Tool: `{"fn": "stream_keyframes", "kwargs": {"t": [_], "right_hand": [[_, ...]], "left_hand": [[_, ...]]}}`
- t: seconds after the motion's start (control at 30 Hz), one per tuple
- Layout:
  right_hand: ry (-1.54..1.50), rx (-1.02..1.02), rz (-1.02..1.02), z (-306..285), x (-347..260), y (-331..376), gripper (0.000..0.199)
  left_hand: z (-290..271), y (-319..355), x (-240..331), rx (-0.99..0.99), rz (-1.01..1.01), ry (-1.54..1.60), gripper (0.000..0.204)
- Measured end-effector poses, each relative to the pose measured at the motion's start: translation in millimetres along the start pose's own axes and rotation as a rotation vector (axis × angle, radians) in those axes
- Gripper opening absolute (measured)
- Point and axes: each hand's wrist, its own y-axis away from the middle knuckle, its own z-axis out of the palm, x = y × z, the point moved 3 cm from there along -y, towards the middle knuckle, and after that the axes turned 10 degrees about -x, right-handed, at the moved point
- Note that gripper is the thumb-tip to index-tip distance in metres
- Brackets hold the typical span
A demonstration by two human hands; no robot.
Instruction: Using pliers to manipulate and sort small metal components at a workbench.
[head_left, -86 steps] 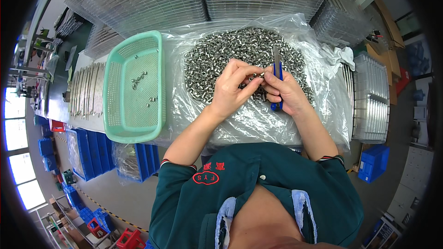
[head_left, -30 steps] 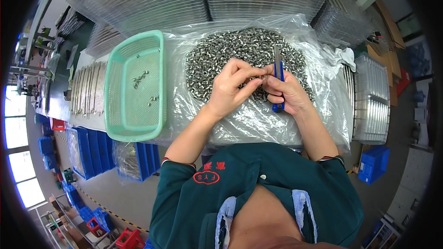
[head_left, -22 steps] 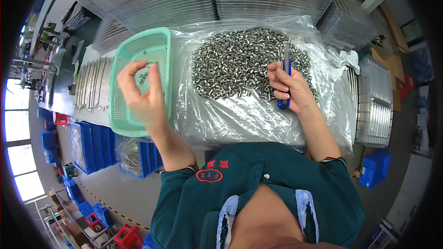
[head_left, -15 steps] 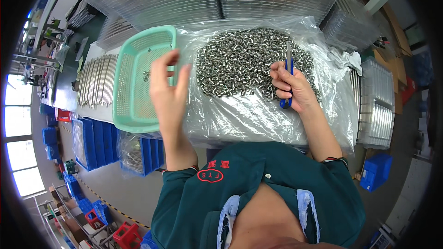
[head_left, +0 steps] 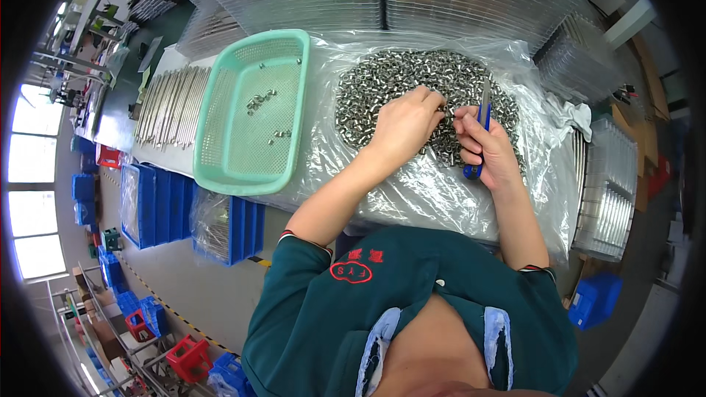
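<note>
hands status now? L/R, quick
Left hand: fingers curled, pinching a small metal part at the pile of metal parts.
Right hand: closed on a blue-handled tool.

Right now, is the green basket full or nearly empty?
Nearly empty. The green basket holds only a few small metal parts scattered on its mesh bottom, while the big pile lies on the plastic sheet beside it.

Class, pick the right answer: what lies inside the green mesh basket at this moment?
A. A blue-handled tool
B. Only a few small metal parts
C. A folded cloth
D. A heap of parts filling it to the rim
B: the green mesh basket holds only a few scattered small metal parts, most of its mesh floor bare.
</note>
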Motion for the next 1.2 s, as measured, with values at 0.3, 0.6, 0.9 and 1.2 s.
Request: {"fn": "stream_keyframes", "kwargs": {"t": [0.3,0.6,0.9,1.2], "right_hand": [[0.109,0.075,0.003,2,0,-2,0.02],[0.064,0.079,0.006,0,1,-1,0.02],[0.049,0.057,-0.014,-3,2,0,0.018],[-0.001,0.018,0.041,-1,1,1,0.016]], "left_hand": [[-6,2,-1,0.288,0.109,0.461,0.017],[-5,5,5,0.288,0.232,0.477,0.023],[-2,6,3,0.233,0.284,0.51,0.029],[-3,7,6,0.306,0.276,0.61,0.022]]}}
